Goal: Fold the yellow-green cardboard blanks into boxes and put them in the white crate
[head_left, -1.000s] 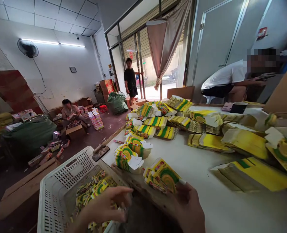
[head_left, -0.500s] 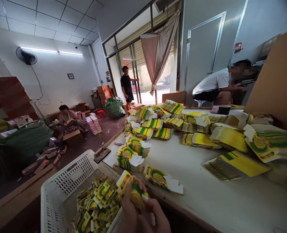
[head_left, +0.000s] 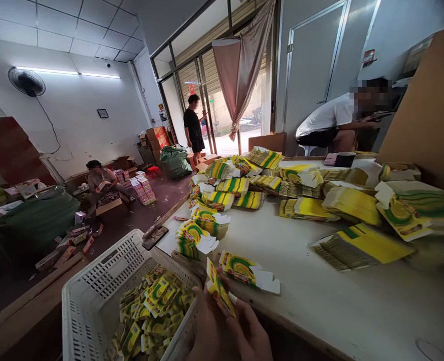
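Note:
A small yellow-and-green carton (head_left: 219,290) stands on edge between my hands, above the rim of the basket and the table edge. My left hand (head_left: 207,326) has its fingers behind the carton, its thumb off to the left. My right hand (head_left: 250,328) grips the carton's lower end, the thumb near a white flap. Just beyond lies a flattened carton (head_left: 240,268) with its white flaps out. To the left, a white plastic basket (head_left: 69,306) holds many yellow-green cartons (head_left: 158,296).
Stacks of flat cartons (head_left: 222,200) cover the far side of the white table (head_left: 282,281). A phone (head_left: 155,237) lies at its left corner. One person (head_left: 194,125) stands by the glass door, another (head_left: 329,120) sits at right, a third (head_left: 103,183) sits among boxes at left.
The carton has turned from showing its broad face to nearly edge-on. My left thumb has come away from its front. The person at the door has raised a hand.

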`<state>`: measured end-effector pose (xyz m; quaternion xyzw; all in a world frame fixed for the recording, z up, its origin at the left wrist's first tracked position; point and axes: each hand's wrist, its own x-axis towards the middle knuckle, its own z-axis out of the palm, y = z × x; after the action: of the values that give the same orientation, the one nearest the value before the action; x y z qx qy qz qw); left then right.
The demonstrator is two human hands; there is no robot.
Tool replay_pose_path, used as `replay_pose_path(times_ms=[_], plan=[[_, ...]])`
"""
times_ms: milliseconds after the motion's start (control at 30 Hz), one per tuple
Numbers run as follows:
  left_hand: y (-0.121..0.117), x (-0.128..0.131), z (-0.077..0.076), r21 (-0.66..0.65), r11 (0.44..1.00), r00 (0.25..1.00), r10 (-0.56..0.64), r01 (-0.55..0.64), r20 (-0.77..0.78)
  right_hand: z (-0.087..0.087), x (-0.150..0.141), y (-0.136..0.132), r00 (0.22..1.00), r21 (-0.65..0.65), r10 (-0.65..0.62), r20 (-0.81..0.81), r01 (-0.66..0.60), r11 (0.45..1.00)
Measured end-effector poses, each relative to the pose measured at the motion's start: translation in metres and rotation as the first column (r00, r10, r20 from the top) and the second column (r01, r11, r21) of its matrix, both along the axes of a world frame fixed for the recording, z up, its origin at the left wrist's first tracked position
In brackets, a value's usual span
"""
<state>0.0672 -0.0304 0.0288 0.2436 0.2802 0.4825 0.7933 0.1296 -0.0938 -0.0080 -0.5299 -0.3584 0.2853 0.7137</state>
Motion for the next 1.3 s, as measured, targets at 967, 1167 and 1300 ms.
replay_pose_path(times_ms=[967,1167,1300], plan=[[0.038,-0.079,0.074,0.631,0.474,0.644,0.161,0.615,-0.748,-0.006,0.045,-0.014,0.532,0.070,-0.092,0.842,0.062,0.996],[0.022,-0.058,0.043,0.405,0.425,0.382,0.143,0.809,-0.913,-0.008,0.032,-0.020,0.616,0.193,-0.243,0.749,0.147,0.970],[0.009,-0.054,0.033,0.468,0.408,0.458,0.130,0.784,-0.880,-0.023,0.016,-0.015,0.916,-0.005,-0.304,0.263,0.316,0.949]])
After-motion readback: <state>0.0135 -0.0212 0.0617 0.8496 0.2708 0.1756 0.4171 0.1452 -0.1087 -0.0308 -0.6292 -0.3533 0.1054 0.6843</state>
